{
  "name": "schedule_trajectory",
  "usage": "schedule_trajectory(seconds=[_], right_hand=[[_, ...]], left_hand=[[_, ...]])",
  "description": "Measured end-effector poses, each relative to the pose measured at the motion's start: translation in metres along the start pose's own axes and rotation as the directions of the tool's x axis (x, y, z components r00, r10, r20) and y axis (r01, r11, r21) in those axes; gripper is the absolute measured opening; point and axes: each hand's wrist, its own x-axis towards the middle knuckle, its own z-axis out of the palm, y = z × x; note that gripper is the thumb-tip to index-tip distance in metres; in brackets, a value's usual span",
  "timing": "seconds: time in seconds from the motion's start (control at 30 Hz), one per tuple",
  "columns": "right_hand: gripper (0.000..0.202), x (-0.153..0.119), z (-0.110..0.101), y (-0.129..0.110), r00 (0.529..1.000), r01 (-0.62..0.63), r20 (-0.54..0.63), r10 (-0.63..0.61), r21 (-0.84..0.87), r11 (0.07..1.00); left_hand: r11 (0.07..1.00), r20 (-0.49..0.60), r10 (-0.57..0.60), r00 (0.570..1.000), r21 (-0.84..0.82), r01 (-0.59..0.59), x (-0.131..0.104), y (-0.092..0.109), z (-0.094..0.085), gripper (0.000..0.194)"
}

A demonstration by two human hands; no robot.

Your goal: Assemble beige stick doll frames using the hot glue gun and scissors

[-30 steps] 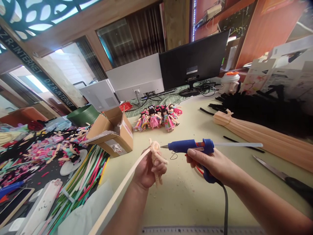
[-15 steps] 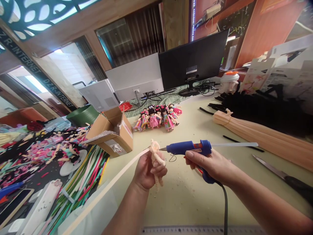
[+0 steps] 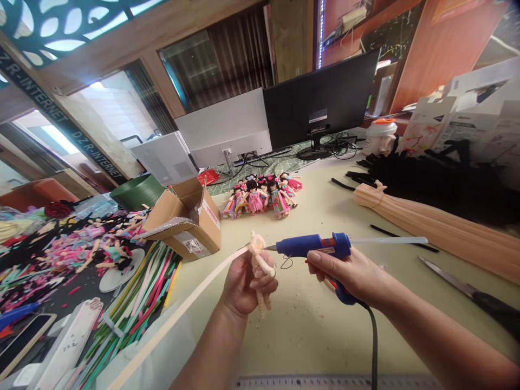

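My left hand [image 3: 242,284] is closed around a small cream pipe-cleaner doll [image 3: 263,265], held upright over the table. A long cream pipe cleaner [image 3: 182,309] runs from the doll's head down to the lower left. In my right hand [image 3: 345,273] is a blue hot glue gun [image 3: 298,245], gripped by its handle. Its nozzle points left and is at the doll's head; whether it touches I cannot tell. A clear glue stick [image 3: 390,240] sticks out of the gun's back end.
Finished dolls [image 3: 262,195] stand beyond my hands, beside an open cardboard box [image 3: 193,235]. Coloured pipe cleaners [image 3: 138,303] lie at left. At right are scissors [image 3: 467,290], a peach pipe-cleaner bundle [image 3: 426,227] and a black pile [image 3: 439,179]. A ruler [image 3: 325,382] lies along the near edge.
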Motion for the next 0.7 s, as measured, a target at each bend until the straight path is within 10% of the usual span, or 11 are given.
schedule_trajectory(seconds=[0.7], right_hand=[[0.040, -0.0004, 0.0002, 0.0002, 1.000, 0.010, -0.016, -0.010, 0.008, 1.000]], left_hand=[[1.000, -0.002, 0.006, 1.000, -0.027, -0.006, -0.0011, 0.0004, 0.0018, 0.034]])
